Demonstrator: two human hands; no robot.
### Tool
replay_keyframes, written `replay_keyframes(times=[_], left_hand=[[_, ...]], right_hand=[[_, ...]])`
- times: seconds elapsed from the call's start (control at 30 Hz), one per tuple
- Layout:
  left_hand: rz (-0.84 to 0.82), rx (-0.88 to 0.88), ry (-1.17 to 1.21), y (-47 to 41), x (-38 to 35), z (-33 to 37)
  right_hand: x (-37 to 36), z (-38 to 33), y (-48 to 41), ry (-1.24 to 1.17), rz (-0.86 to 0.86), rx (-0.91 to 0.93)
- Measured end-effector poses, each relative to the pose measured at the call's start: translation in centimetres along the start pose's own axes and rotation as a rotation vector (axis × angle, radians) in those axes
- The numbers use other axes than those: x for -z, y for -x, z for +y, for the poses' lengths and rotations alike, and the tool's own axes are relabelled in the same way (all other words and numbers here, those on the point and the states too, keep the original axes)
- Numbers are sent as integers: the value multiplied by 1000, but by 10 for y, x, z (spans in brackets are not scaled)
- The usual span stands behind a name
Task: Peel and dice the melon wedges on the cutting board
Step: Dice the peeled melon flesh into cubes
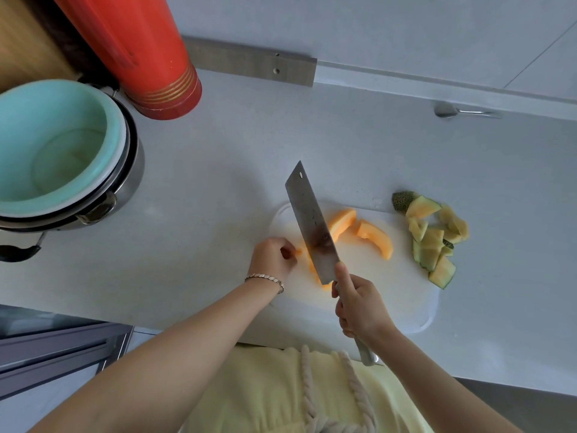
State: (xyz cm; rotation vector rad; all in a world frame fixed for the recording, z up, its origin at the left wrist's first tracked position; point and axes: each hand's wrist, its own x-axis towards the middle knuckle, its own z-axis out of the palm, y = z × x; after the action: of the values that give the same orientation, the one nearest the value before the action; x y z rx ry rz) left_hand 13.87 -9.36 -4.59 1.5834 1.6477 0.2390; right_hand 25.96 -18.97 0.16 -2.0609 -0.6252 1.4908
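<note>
A white cutting board (390, 295) lies on the pale counter. Two peeled orange melon wedges (373, 237) rest on its far half. A third peeled wedge (313, 270) lies under a wide steel cleaver (312, 223), mostly hidden by the blade. My right hand (360, 304) grips the cleaver's handle, blade angled away to the upper left. My left hand (274, 257) pinches the left end of that third wedge with curled fingers. Cut-off rind pieces (432, 239), green outside and yellow inside, are heaped at the board's right edge.
A stack of a mint-green bowl (59, 148) in steel pots sits at the left. A tall red cylinder (146, 48) stands behind it. A metal spoon (462, 111) lies by the back wall. The counter's front edge runs under my arms.
</note>
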Motion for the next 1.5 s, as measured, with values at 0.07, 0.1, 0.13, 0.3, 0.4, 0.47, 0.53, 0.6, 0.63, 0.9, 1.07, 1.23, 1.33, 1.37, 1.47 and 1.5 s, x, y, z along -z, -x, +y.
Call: replay_keyframes(times=[0.07, 0.1, 0.13, 0.3, 0.4, 0.47, 0.53, 0.6, 0.63, 0.9, 1.07, 1.23, 1.33, 1.37, 1.47, 1.5], left_hand=[[8, 17, 17, 0, -1, 0], [11, 22, 19, -1, -1, 0], [13, 25, 18, 0, -1, 0], [9, 23, 18, -1, -1, 1], [12, 24, 26, -1, -1, 2], [9, 28, 28, -1, 0, 2], [6, 27, 18, 0, 0, 2], [4, 15, 0, 0, 0, 2], [1, 11, -11, 0, 0, 1], [46, -96, 25, 2, 10, -3], [501, -634, 4, 7, 43, 4], [283, -997, -133, 11, 55, 38], [-315, -763, -339, 11, 53, 55], [-454, -697, -463, 10, 50, 56], [-670, -616, -692, 8, 40, 62], [-695, -601, -704, 8, 37, 62]], right_hand=[[-2, 0, 2, 13, -5, -4], [-3, 0, 3, 19, -9, -5], [-4, -1, 3, 24, -14, -6], [-5, 0, 1, 56, -14, -17], [-7, 0, 1, 75, -15, -17], [-10, -1, -1, 96, -20, -10], [-14, -2, -3, 118, -25, -2], [-17, -3, -6, 102, -24, -1], [-19, -3, -8, 82, -20, -3], [12, -15, 4, -38, -85, -42], [55, -20, 15, 351, 1, 117], [67, -28, 22, 905, 47, 271], [63, -28, 19, 1124, 5, 357], [62, -28, 18, 1161, -14, 376], [59, -27, 16, 1224, -54, 404], [58, -27, 15, 1246, -64, 416]])
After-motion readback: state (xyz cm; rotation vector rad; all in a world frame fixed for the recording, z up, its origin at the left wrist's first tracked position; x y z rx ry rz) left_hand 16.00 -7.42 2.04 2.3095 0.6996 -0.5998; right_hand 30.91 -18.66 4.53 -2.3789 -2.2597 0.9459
